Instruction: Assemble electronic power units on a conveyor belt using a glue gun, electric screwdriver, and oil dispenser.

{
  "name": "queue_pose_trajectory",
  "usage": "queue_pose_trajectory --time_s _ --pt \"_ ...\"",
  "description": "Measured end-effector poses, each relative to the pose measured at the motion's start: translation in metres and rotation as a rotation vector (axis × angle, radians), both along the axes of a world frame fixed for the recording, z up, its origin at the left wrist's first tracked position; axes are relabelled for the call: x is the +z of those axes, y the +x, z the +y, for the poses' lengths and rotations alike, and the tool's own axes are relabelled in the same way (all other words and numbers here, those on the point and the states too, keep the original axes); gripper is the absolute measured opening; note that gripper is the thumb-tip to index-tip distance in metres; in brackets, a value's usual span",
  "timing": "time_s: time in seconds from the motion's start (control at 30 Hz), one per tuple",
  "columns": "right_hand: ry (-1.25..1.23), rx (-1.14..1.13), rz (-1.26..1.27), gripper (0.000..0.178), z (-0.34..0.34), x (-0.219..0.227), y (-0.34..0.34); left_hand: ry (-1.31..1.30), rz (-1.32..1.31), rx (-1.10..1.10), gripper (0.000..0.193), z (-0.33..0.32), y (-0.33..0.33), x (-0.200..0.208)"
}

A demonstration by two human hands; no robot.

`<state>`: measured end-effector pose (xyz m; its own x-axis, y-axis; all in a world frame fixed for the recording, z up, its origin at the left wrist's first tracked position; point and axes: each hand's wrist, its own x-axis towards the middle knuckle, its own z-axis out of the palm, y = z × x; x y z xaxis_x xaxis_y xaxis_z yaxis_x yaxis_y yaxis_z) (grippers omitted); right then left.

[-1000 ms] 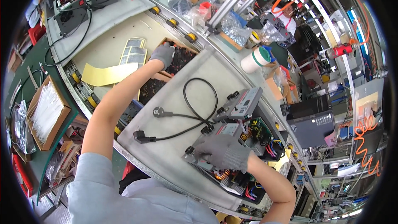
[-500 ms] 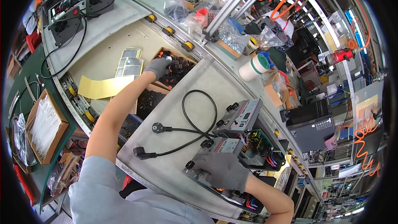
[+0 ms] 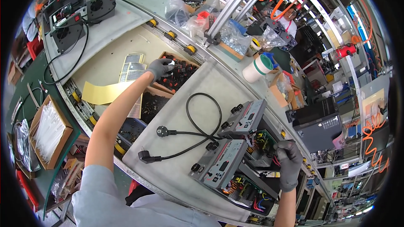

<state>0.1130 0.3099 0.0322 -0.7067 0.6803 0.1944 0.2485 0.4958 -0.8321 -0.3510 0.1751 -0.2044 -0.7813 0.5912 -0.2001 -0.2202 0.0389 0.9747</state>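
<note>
My left hand, in a grey glove, is at a cardboard box of black and red knobs. Its fingers are bent together, with a small white spot at their tips that I cannot make out. My right hand, also gloved, is raised with curled fingers beside two open-cased welding machines. Whether it holds anything is hidden. The nearer machine has a grey front panel with black knobs, and its circuit board and coloured wires show. The farther machine lies alongside. Black cords with plugs stretch left across the worktop.
A box of small black parts and yellow-backed label sheets lie by the knob box. Several dark machines stand far left. A box of white strips is at left. A metal post rises beyond the worktop.
My right hand has left the nearer machine's front and moved right and up, uncovering its panel. My left hand stays at the knob box, slightly shifted.
</note>
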Motion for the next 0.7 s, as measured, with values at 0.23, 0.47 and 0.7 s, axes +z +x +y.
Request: queue_pose_trajectory --time_s 0.23,0.47,0.7 --pt "0.425 -0.238 -0.091 0.009 0.05 -0.01 0.062 0.488 -0.504 -0.151 0.022 0.005 0.039 0.04" --pt "0.357 -0.401 -0.055 0.012 0.133 -0.05 0.08 0.395 -0.499 -0.585 0.031 0.023 0.122 0.082" --pt "0.3 -0.467 -0.077 0.014 0.161 -0.079 0.094 0.393 -0.56 -0.761 0.024 0.058 0.184 0.1"
